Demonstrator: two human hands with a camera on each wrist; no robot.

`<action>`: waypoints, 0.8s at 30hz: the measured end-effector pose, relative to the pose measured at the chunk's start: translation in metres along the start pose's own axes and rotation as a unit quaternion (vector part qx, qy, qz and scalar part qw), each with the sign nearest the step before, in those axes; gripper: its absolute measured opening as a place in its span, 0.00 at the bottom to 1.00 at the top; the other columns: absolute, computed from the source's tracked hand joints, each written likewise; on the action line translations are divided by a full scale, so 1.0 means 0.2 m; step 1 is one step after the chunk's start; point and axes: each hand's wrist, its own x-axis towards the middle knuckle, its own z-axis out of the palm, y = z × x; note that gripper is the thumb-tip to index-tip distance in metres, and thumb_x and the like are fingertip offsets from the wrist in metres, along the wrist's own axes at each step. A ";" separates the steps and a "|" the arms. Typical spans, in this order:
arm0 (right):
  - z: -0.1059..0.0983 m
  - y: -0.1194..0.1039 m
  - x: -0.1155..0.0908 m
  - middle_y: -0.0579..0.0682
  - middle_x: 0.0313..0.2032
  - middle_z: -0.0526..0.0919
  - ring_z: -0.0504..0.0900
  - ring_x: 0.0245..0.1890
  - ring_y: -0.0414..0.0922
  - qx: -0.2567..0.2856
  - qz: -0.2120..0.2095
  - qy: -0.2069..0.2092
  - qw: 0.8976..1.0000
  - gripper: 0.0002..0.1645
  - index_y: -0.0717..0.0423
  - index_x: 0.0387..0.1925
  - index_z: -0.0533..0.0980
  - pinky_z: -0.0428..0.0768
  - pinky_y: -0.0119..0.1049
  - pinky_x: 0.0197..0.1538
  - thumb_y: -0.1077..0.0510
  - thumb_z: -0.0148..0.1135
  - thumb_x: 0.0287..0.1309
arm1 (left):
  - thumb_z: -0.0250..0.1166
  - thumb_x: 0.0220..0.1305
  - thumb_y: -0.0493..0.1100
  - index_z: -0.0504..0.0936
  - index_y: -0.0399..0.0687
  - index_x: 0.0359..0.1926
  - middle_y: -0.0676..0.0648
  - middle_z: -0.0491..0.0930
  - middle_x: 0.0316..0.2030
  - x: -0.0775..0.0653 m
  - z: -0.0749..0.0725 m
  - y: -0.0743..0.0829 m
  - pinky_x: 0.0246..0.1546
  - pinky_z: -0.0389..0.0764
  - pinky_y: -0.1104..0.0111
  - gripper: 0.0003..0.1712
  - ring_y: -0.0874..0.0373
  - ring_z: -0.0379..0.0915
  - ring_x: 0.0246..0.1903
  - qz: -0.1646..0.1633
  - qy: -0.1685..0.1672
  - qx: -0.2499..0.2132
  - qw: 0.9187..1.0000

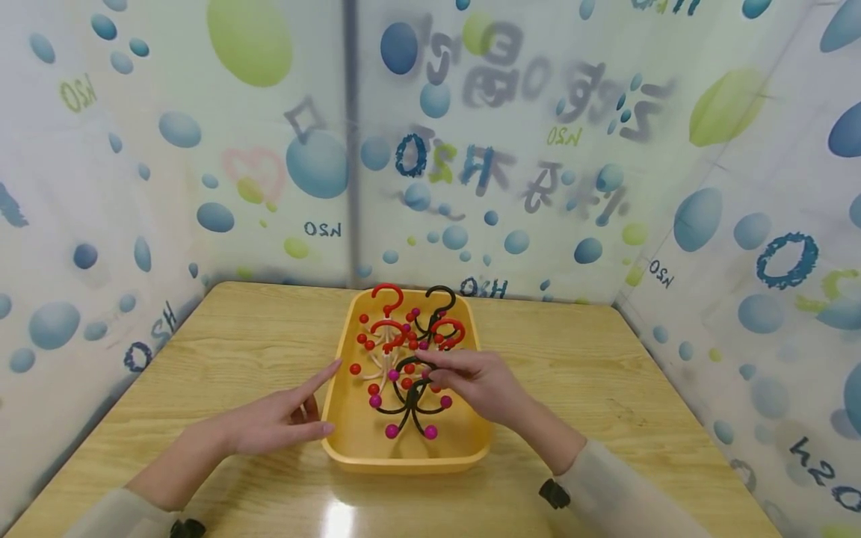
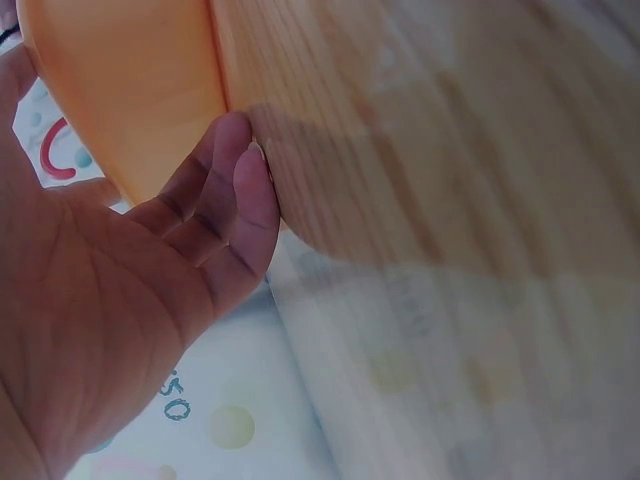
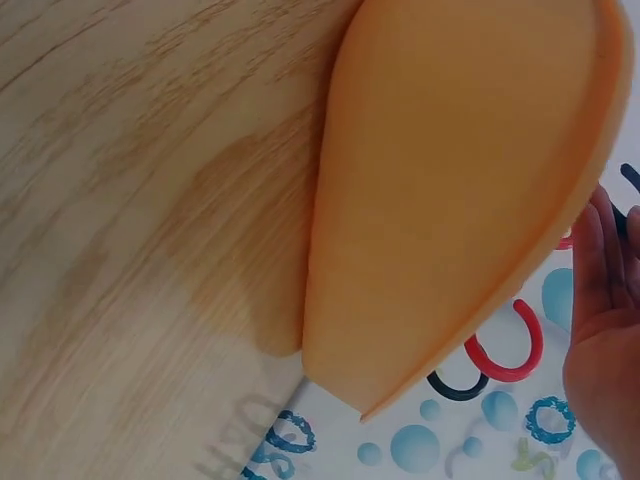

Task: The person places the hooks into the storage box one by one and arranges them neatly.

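A yellow plastic tray [image 1: 406, 465] on the wooden table holds several claw-shaped hooks with ball tips. The nearest is a black hook [image 1: 412, 400] with magenta balls. My right hand [image 1: 480, 385] pinches its curved top between thumb and fingers, above the tray's right side; the right wrist view shows only part of that grip. My left hand [image 1: 269, 424] is at the tray's left side, index finger and thumb stretched out against its edge. In the left wrist view, the other fingers [image 2: 255, 195] of that hand are bent loosely beside the tray wall.
Behind the black hook, hooks with red tops [image 1: 388, 297] and red balls crowd the tray's middle and back. Another black hook [image 1: 440, 297] stands at the back right. Patterned curtains [image 1: 430, 246] border the wooden table [image 1: 558, 359] at the back and sides.
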 end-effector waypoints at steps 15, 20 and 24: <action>0.03 0.05 0.00 0.59 0.57 0.92 0.95 0.52 0.47 0.019 0.032 -0.024 0.999 0.24 0.48 0.68 0.85 0.90 0.33 0.51 0.64 0.66 0.75 | 0.66 0.78 0.62 0.42 0.60 0.91 0.50 0.81 0.44 0.00 0.00 0.02 0.41 0.78 0.68 0.56 0.57 0.76 0.40 -0.004 0.000 0.005 1.000; 0.02 0.05 0.00 0.55 0.54 0.94 0.95 0.50 0.44 -0.020 0.005 -0.023 1.000 0.23 0.46 0.66 0.86 0.90 0.30 0.50 0.63 0.68 0.75 | 0.66 0.78 0.62 0.42 0.59 0.91 0.50 0.81 0.44 0.00 0.00 0.02 0.41 0.79 0.68 0.56 0.57 0.77 0.40 -0.004 0.001 0.007 1.000; 0.02 0.05 -0.01 0.56 0.53 0.94 0.95 0.50 0.45 -0.028 0.000 -0.026 0.999 0.23 0.45 0.67 0.86 0.89 0.29 0.50 0.62 0.69 0.74 | 0.66 0.78 0.62 0.41 0.61 0.91 0.50 0.81 0.44 -0.01 0.00 0.02 0.41 0.79 0.67 0.56 0.57 0.77 0.41 -0.007 0.001 0.006 1.000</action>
